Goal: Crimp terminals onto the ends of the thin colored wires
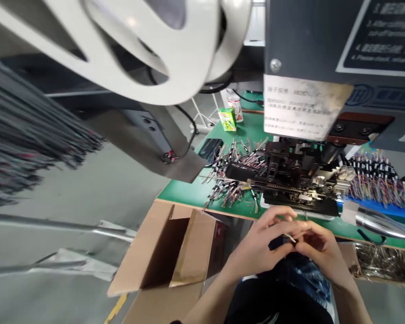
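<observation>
My left hand (268, 240) and my right hand (319, 245) meet in front of the terminal crimping machine (297, 171), just off the bench's front edge. Between their fingertips is a small wire harness (290, 237), with thin pale wires and a dark end. Fingers of both hands are closed around it, and they cover most of it. The machine's dark press parts stand just beyond my hands. A heap of short multicoloured wire harnesses (232, 180) lies on the green bench to the machine's left.
More bundled wires (378, 180) lie in a blue tray on the right. An open cardboard box (162, 252) stands below left, and another box (351, 258) below right. A white reel (189, 58) hangs overhead. A metal lamp-like tube (378, 220) juts in at right.
</observation>
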